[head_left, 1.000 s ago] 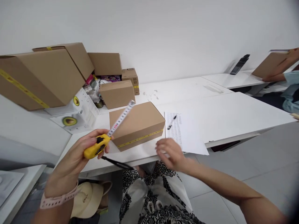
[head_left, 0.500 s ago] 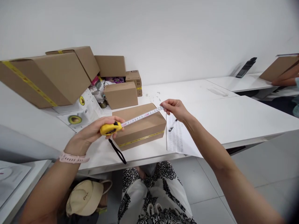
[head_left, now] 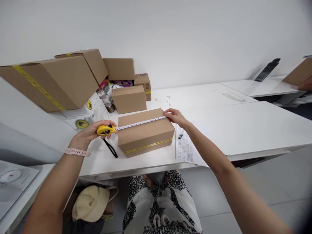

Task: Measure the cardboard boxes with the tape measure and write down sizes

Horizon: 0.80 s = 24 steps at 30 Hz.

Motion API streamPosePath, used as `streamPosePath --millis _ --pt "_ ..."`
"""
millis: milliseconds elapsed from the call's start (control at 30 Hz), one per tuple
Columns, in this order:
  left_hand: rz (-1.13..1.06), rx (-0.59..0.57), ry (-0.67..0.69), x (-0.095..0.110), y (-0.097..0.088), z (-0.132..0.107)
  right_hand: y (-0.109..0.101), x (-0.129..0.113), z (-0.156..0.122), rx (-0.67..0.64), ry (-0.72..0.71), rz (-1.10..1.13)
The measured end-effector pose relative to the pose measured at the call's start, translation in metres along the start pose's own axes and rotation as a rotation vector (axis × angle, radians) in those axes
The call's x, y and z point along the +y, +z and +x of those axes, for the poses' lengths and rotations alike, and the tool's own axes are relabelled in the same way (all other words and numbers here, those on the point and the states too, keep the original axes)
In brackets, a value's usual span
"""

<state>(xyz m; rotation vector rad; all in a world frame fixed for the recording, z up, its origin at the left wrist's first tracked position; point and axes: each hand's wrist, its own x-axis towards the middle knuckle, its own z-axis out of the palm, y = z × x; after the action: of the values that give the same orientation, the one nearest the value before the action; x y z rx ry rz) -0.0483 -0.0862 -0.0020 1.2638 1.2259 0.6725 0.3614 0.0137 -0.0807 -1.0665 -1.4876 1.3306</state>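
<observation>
My left hand point(head_left: 99, 129) grips the yellow case of a tape measure point(head_left: 106, 130) just off the left end of a cardboard box point(head_left: 146, 131). A black wrist strap point(head_left: 110, 149) hangs from the case onto the table. The white blade runs lengthwise over the top of the box. At the box's right end, my right hand point(head_left: 175, 117) pinches the blade's tip between thumb and fingers; the tip itself is hidden. Yellow tape crosses the front side of the box. Beside its right end lie a printed sheet point(head_left: 186, 149) and a pen point(head_left: 180, 136).
Large taped cartons point(head_left: 70, 81) are stacked at the left on white avocado-print boxes point(head_left: 81, 123). Smaller cartons point(head_left: 129, 100) stand behind the box on the white table point(head_left: 231, 126). A black device point(head_left: 268, 70) leans against the wall, and another person's hand point(head_left: 305, 85) holds a carton at far right.
The tape measure has come down onto the box top and its blade is drawn out longer. My left hand has moved left, clear of the box; my right hand has shifted slightly left and down.
</observation>
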Motion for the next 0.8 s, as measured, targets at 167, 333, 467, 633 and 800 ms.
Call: streamPosePath --millis 167,333,467,633,800 --pt "0.043 -0.016 -0.016 -0.007 -0.015 0.009 0.008 0.003 -0.006 0.011 -0.002 0.007" --pt "0.079 0.003 -0.029 -0.006 -0.017 0.010 0.022 0.008 -0.012 0.128 0.021 0.077" --pt "0.116 -0.032 -0.077 0.004 -0.014 0.010 0.026 0.014 -0.012 0.158 0.028 0.143" --pt "0.238 -0.036 -0.128 0.010 -0.013 0.013 0.028 0.014 -0.012 0.174 0.041 0.151" --pt "0.325 -0.063 -0.157 0.011 -0.011 0.009 0.029 0.012 -0.014 0.200 0.068 0.151"
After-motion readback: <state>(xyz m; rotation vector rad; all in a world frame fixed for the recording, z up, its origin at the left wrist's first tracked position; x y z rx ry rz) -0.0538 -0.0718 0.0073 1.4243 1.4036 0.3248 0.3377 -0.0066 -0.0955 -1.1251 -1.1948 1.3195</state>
